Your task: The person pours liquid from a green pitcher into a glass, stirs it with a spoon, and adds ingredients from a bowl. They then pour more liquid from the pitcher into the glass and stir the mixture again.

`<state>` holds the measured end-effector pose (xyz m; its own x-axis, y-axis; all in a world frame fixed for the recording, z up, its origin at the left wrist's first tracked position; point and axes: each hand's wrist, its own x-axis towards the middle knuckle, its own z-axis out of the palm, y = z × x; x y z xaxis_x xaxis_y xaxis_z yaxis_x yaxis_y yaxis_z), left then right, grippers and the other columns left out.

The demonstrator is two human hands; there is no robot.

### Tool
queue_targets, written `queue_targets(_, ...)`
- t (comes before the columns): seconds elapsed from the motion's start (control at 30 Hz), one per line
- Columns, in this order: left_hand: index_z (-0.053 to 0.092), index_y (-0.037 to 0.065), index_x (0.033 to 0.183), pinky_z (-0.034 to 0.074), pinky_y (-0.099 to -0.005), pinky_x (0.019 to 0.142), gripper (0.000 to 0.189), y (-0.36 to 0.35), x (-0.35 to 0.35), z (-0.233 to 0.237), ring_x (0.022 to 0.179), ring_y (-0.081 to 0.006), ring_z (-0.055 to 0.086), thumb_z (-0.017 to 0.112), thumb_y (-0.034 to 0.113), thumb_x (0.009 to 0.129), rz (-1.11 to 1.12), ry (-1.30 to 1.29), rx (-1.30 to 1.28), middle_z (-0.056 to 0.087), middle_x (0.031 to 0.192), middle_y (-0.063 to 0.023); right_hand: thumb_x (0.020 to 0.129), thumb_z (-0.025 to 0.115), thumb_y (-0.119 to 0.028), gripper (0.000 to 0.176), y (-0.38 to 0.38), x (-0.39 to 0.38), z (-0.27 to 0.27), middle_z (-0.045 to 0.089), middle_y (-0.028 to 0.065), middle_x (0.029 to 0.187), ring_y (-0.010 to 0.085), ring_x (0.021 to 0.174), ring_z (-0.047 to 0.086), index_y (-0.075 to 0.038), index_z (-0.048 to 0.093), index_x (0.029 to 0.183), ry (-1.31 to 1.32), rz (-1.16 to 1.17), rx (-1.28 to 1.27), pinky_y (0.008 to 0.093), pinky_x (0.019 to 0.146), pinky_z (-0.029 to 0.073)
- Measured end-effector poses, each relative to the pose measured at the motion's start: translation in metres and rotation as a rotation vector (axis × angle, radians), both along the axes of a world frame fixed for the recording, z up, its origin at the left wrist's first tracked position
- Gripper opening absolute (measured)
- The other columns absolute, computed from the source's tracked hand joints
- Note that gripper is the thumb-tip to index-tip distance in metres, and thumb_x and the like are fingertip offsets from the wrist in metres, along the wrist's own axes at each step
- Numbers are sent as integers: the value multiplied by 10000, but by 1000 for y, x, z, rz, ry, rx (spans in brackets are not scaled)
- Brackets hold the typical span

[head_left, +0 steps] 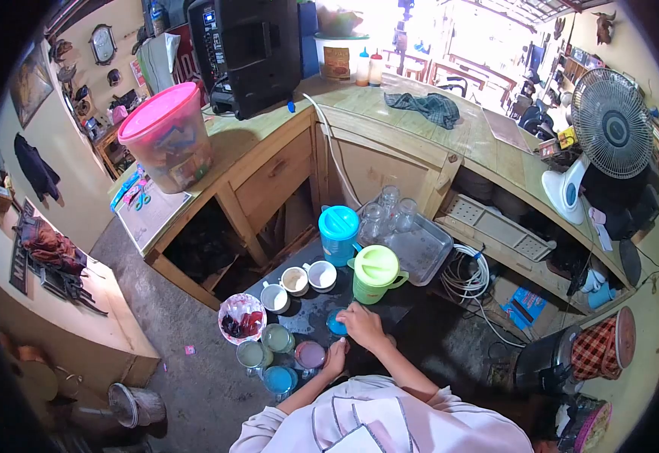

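My right hand (363,325) is closed at the right side of a small glass of blue liquid (337,322) on the dark low table (311,306). My left hand (335,358) has its fingers drawn together beside a glass mug of pink liquid (310,354); whether it grips the handle is hidden. Left of it stand a glass mug of blue liquid (279,379) and two mugs of pale greenish liquid (277,338). A bowl (228,308) holds dark and red jelly-like pieces. Behind are white cups (274,298), a blue lidded pitcher (338,235) and a green lidded pitcher (375,273).
Upturned glasses (388,204) stand on a metal tray (429,253) behind the pitchers. A wooden counter (269,151) wraps around, carrying a pink-lidded tub (167,140), a black speaker (258,57) and a fan (612,128). A coiled white hose (469,279) hangs at right.
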<state>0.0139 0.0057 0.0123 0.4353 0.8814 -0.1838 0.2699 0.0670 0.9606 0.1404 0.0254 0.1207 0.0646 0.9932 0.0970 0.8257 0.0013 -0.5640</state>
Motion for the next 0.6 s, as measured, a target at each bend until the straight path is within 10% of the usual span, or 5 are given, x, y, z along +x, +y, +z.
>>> queue_targets(0.6,445,16,654,343,-373,583,462,-6,12,-25,588,-243,431,225,299,945,77,9,-33,437,594,-107,802,555,-180,127,5,3,-5,587,72,746,288,688,608,-133,673,813,64,-158,59,400,577,484)
